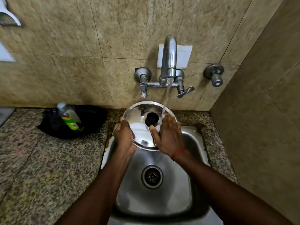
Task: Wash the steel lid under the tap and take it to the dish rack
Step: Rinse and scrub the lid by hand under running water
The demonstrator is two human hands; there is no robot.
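The round steel lid (139, 127) with a black knob (152, 118) is held tilted over the back of the sink, under the running tap (168, 59). My left hand (124, 137) grips the lid's left rim. Flat on the lid's right side lies my right hand (168, 137), fingers spread, thumb near the knob. The water stream (167, 95) lands on the lid's upper right, by my right fingertips. No dish rack is in view.
The steel sink (193, 143) with its drain (152, 177) lies below the lid. A black basin (90, 120) holding a dish soap bottle (69, 117) stands on the granite counter (40, 159) to the left. Tiled walls close in behind and on the right.
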